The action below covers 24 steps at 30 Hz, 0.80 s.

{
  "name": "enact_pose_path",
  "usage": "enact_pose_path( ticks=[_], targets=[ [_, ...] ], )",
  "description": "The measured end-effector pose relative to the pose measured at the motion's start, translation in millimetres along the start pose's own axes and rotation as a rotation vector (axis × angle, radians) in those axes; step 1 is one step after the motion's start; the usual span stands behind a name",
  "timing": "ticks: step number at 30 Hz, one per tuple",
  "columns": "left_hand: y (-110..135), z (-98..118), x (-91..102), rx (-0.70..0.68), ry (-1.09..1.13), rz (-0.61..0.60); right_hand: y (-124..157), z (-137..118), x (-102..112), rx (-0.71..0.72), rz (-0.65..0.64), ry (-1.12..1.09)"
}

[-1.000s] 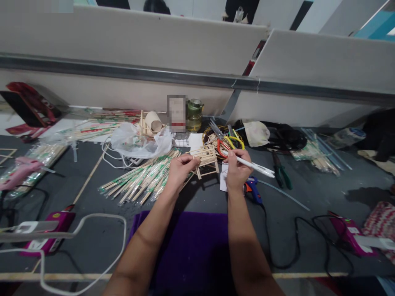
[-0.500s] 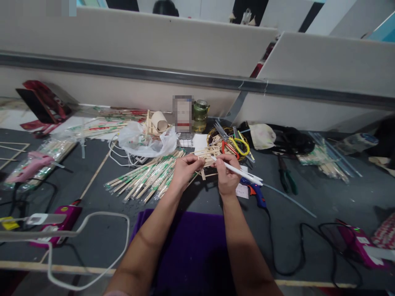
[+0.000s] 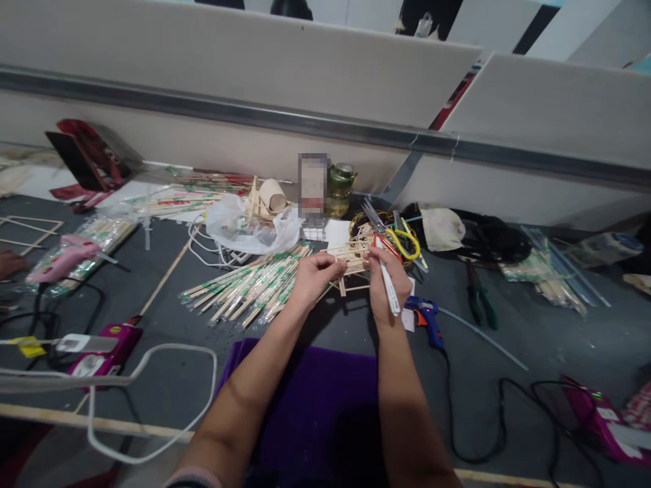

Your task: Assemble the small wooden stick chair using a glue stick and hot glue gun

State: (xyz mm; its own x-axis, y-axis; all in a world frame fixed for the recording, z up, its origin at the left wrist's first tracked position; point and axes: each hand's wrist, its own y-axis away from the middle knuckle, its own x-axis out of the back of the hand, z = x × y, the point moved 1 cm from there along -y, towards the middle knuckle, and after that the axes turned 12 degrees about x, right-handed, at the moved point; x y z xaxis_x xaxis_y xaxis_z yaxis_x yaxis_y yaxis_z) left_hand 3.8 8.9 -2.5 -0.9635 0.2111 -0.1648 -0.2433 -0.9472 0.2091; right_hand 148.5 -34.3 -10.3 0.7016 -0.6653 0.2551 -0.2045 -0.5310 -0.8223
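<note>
Between my hands is a small frame of thin wooden sticks (image 3: 350,266). My left hand (image 3: 319,276) is closed in a pinch at its left side, on what looks like a thin wooden stick, mostly hidden by the fingertips. My right hand (image 3: 387,279) grips a slim white pen-like tool (image 3: 389,288), its rear end slanting down towards me. The fingertips of that hand are at the frame's right side. Behind it lie yellow-handled scissors (image 3: 399,238). A blue glue gun (image 3: 428,318) rests to the right of my right wrist.
Wrapped stick bundles (image 3: 249,288) fan out left of my hands. A plastic bag (image 3: 254,227), a green jar (image 3: 342,181) and pliers (image 3: 481,298) lie around. At left are a pink glue gun (image 3: 68,257), a power strip (image 3: 109,349) and another person's hand (image 3: 11,263).
The white tool has swung from slanting down-right to steeper, closer against my right palm. Both hands stay at the stick frame. The view has shifted slightly, and another person's hand appears at far left.
</note>
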Motion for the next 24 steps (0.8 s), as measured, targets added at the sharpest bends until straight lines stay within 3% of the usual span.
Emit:
enact_pose_path(
  ticks=[3, 5, 12, 17, 24],
  targets=[
    [0, 0, -0.1, -0.002, -0.016, 0.005, -6, 3, 4, 0.171, -0.067, 0.093],
    [0, -1, -0.3, 0.002, -0.018, 0.007, -9, 1, 5, 0.213, -0.089, 0.140],
    [1, 1, -1.2, 0.004, -0.001, 0.007, -11, -9, -1, 0.079, -0.121, 0.149],
    [1, 1, -0.7, 0.002, 0.008, 0.006, -13, -15, -7, 0.090, -0.181, 0.219],
    [1, -2, -0.2, 0.008, 0.017, -0.005, -13, -20, -11, 0.135, -0.160, 0.171]
  ],
)
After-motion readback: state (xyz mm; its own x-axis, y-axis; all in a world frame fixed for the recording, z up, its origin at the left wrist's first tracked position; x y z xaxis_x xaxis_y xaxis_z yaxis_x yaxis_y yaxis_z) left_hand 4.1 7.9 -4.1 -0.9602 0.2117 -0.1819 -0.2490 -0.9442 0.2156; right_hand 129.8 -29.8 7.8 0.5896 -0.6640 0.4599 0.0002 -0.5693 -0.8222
